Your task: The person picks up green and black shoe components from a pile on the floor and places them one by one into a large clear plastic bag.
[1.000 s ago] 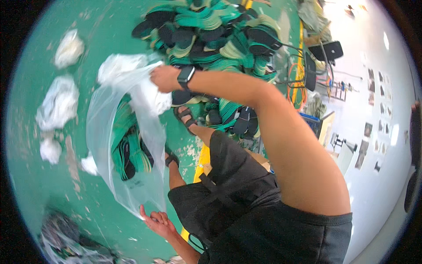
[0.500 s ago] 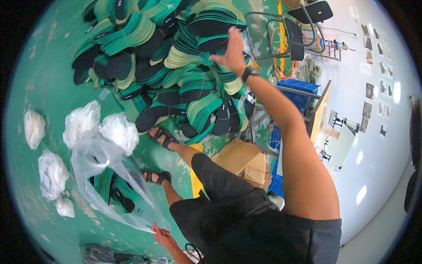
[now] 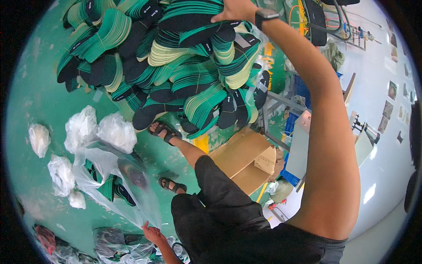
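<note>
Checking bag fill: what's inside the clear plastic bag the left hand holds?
Through the clear plastic bag, held by the left hand, a few green-and-black insoles show near the bottom. Creased plastic blurs the exact count.

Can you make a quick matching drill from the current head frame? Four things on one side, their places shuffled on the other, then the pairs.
Things:
1. right hand
2. left hand
3. brown cardboard box
4. crumpled white plastic bags

Places:
A. gripping the lower edge of the clear plastic bag with insoles inside
B. on the green floor, left of the sandalled feet
C. on top of the pile of green-and-black insole bundles
D. beside the person's leg, below the pile

Pairs: 1-C, 2-A, 3-D, 4-B
</note>
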